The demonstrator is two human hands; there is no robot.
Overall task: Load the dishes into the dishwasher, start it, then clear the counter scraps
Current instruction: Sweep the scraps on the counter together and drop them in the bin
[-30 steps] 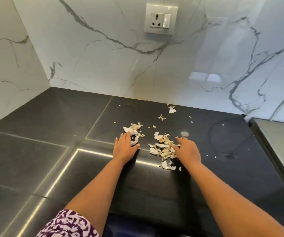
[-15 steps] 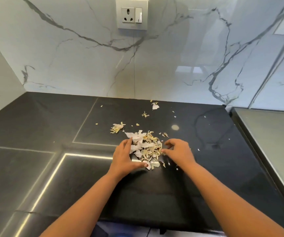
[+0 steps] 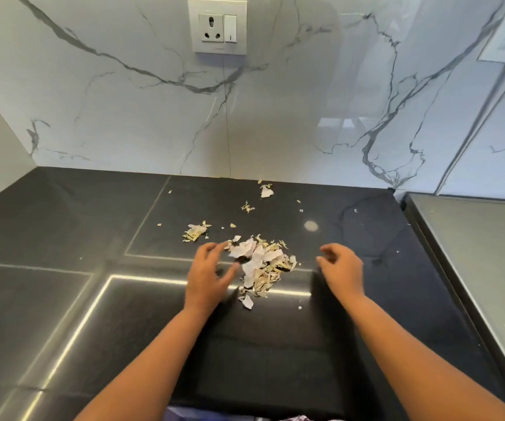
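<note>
Both my forearms come up from the bottom of the frame bare to the wrist, no sleeves, watch, rings or gloves on them. My left hand (image 3: 207, 276) and right hand (image 3: 341, 268) are uncovered. At the bottom edge a sliver of patterned purple-and-white cloth (image 3: 301, 418) shows.

The counter (image 3: 63, 238) is dark polished stone, finely speckled, glossy enough to mirror strip lights; the wall (image 3: 123, 117) behind its back edge is white marble-look slab with grey veins, smooth and shiny; the socket plate (image 3: 217, 25) looks like smooth white plastic; the scraps (image 3: 260, 265) look papery, dry and matt; at the counter's right edge lies a brushed metal surface (image 3: 473, 253), dull grey.
</note>
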